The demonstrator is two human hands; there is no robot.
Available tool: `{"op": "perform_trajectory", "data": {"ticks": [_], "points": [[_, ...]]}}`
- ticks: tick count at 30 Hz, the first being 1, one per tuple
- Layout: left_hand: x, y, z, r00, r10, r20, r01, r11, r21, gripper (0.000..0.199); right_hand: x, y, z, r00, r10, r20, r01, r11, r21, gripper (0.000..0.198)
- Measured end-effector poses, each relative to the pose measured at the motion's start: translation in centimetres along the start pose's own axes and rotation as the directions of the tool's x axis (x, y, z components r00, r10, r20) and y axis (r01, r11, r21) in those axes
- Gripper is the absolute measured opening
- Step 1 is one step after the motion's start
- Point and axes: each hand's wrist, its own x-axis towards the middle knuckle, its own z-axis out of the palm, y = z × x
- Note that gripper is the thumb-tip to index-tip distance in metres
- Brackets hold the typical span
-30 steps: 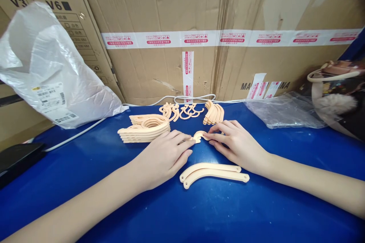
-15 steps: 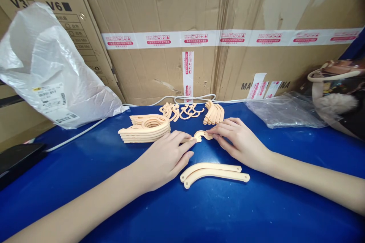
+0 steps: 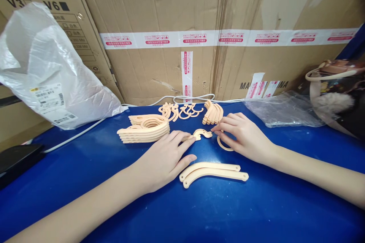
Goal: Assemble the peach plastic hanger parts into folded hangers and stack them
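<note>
Curved bars (image 3: 214, 173): paired, nearer than centre piece (image 3: 203, 133).
Left hand (image 3: 168, 157): fingers on it, thumb apart; grip cannot be told.
Right hand (image 3: 243, 135): beside its right end, near a hook (image 3: 224, 148); grip unclear.
Centre piece: between hands, apparently being positioned; next move needs steadiness.

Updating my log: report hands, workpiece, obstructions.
Left hand on small arched piece. Right hand holding curved hook. Two bent hanger arms nearer, not in the way.

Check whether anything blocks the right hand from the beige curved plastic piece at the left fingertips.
Nothing visible: the right hand is beside the piece, contact unclear; a beige plastic arc shows below its fingers.
</note>
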Motion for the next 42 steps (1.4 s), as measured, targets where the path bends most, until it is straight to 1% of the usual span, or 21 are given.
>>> {"op": "perform_trajectory", "data": {"ticks": [5,8,11,13,15,17,20,23,25,29,31,35,38,40,42], "points": [[-0.2,0.0,0.1,1.0,-0.01,-0.001,0.01,1.0,-0.03,0.046,0.1,0.4,-0.1,1.0,-0.001,0.004,0.002,0.999,-0.032,0.021],[-0.2,0.0,0.0,0.999,-0.006,-0.04,0.004,0.999,-0.042,0.045,0.1,0.5,-0.1,1.0,-0.013,0.011,0.013,0.998,-0.063,0.023],[-0.1,0.2,-0.3,0.996,0.025,-0.091,-0.029,0.999,-0.045,0.037,0.0,0.8,0.1,0.999,-0.053,0.006,0.054,0.991,-0.122,0.024],[0.0,0.3,-0.5,0.993,0.047,-0.106,-0.05,0.999,-0.021,0.028,0.0,1.0,0.1,0.996,-0.089,0.007,0.088,0.98,-0.176,0.024],[0.0,0.5,-0.7,0.992,0.061,-0.11,-0.06,0.998,0.007,0.024,-0.1,1.4,0.1,0.993,-0.112,0.03,0.115,0.97,-0.215,0.024],[0.0,0.6,-0.9,0.993,0.067,-0.097,-0.067,0.998,0.003,0.023,-0.1,1.6,-0.1,0.991,-0.115,0.069,0.128,0.968,-0.218,0.023],[-0.1,0.7,-1.1,0.998,0.051,-0.034,-0.054,0.996,-0.073,0.021,-0.1,1.8,-0.6,0.987,-0.111,0.12,0.135,0.967,-0.216,0.019],[-0.2,0.9,-1.3,0.999,0.018,0.049,-0.01,0.987,-0.161,0.026,-0.2,1.9,-1.0,0.981,-0.105,0.161,0.148,0.947,-0.286,0.014],[-0.1,1.0,-1.2,0.997,0.007,0.077,0.008,0.982,-0.189,0.028,-0.3,2.0,-1.1,0.975,-0.101,0.197,0.164,0.927,-0.336,0.011],[0.2,1.0,-0.7,0.997,0.007,0.079,0.008,0.98,-0.197,0.027,-0.3,2.4,-0.9,0.959,-0.114,0.259,0.207,0.908,-0.365,0.021],[0.3,1.0,-0.5,0.997,0.01,0.076,0.006,0.979,-0.206,0.026,-0.2,2.4,-0.8,0.954,-0.136,0.269,0.234,0.898,-0.374,0.023],[0.2,1.1,-0.7,0.997,0.025,0.074,-0.008,0.976,-0.217,0.023,-0.2,2.3,-0.7,0.938,-0.213,0.275,0.314,0.857,-0.408,0.02],[0.1,1.2,-0.8,0.995,0.055,0.086,-0.035,0.977,-0.211,0.028,-0.2,2.2,-0.8,0.918,-0.267,0.294,0.377,0.819,-0.432,0.018],[0.1,1.2,-0.8,0.993,0.08,0.087,-0.062,0.98,-0.191,0.031,-0.1,2.2,-1.0,0.913,-0.288,0.288,0.393,0.81,-0.435,0.016],[0.1,1.3,-0.7,0.991,0.099,0.087,-0.084,0.982,-0.167,0.027,0.0,2.0,-1.2,0.925,-0.289,0.247,0.372,0.827,-0.422,0.013]]}}
